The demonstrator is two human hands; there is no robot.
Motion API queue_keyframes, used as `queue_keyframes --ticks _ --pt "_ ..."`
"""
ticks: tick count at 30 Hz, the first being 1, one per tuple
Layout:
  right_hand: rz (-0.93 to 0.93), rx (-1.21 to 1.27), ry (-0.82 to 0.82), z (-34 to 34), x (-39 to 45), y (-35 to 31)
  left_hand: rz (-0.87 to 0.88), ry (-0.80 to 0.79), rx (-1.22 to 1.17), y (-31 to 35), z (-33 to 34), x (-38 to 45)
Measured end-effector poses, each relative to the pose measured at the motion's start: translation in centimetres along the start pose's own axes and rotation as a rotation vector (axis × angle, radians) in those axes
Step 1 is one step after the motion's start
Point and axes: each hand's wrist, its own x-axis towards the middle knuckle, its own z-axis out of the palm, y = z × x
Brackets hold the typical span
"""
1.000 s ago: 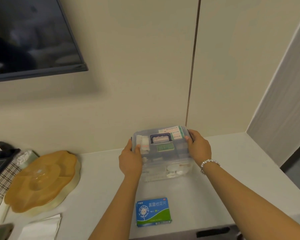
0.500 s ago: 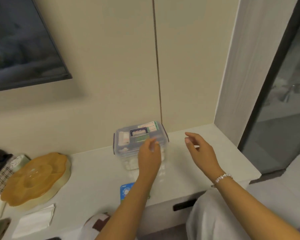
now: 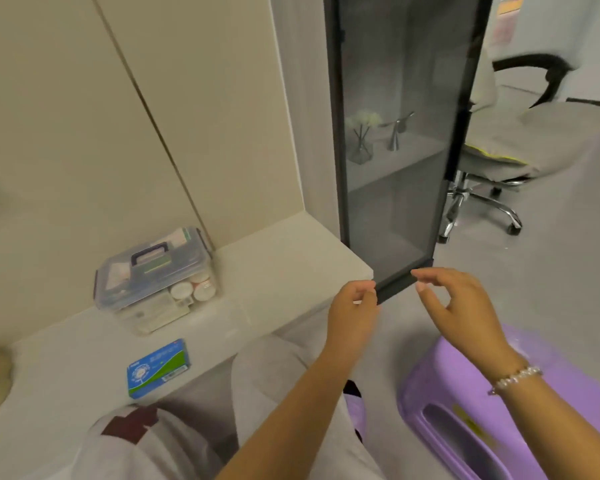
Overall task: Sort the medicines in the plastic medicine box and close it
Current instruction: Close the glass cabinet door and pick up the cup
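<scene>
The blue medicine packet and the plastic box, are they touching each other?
Apart. The head view shows bare counter between the blue medicine packet and the plastic box.

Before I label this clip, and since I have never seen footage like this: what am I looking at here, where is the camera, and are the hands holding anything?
There is no machine here. A person wears a wide-angle camera on the head, so the single picture looks forward and down over their own arms. The left hand and the right hand, which has a beaded bracelet on its wrist, hang in the air in front of a dark glass cabinet door. Both hold nothing, with fingers loosely curled.

On the white countertop at the left stands a clear plastic medicine box with a dark handle. Its lid is on, and bottles and packets show through the walls. A blue and green flat medicine carton lies outside it, nearer the person. A purple plastic stool stands on the floor at lower right.
</scene>
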Motion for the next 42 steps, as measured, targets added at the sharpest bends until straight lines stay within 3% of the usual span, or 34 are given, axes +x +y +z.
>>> queue_keyframes --ticks 4,11,24,28,32,38,42 --pt "0.074 -0.158 0.031 -2.5 -3.4 5.3 -0.086 -0.176 0.058 -2.5 5.5 0.0" --pt "0.276 -0.184 0.028 -4.0 -8.0 13.2 -0.181 -0.38 0.127 -6.4 13.4 0.6" --pt "0.636 0.419 -0.07 -2.2 -7.9 22.9 -0.267 -0.58 0.056 -9.1 21.6 3.1" --pt "0.644 0.523 -0.088 -1.6 -7.7 24.6 -0.304 -0.57 -0.025 -9.6 22.0 4.1" --pt "0.625 0.55 -0.079 -1.8 -7.5 24.8 -0.263 -0.638 0.109 -10.4 21.9 4.8" --pt "0.629 0.582 -0.017 -1.8 -7.7 23.9 -0.248 -0.671 0.08 -10.4 21.2 4.6" --pt "0.551 0.581 -0.018 -2.8 -6.6 21.8 -0.145 -0.697 0.022 -8.2 19.2 4.5"
